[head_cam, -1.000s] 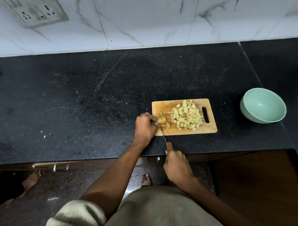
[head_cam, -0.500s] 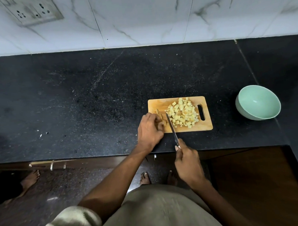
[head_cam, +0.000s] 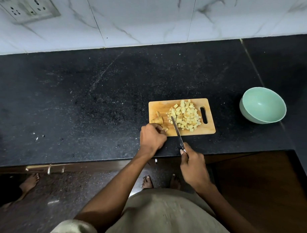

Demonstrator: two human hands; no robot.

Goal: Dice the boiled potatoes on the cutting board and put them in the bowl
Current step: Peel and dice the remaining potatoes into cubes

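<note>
A small knife with a thin silver blade (head_cam: 176, 128) is held in the right hand (head_cam: 192, 167), with the fingers wrapped round its handle at the near edge of the black stone counter (head_cam: 96, 101). The blade is pointed away from that hand, over the near edge of the light wooden cutting board with a slot handle (head_cam: 208, 130), and its tip is laid at the left side of the heap of small yellow potato cubes (head_cam: 185, 116). The left hand (head_cam: 152, 138) is curled at the board's near left corner, just left of the blade, and a brown-skinned potato chunk (head_cam: 165, 128) is touched by its fingertips; how firmly it is gripped cannot be told. A bigger uncut potato piece (head_cam: 157, 120) is seen just beyond that hand, with a small slice (head_cam: 158, 113) a little farther off. The round pale green bowl (head_cam: 262, 104) is set on the counter well to the right of the knife hand, apart from the board, and nothing is seen in it.
</note>
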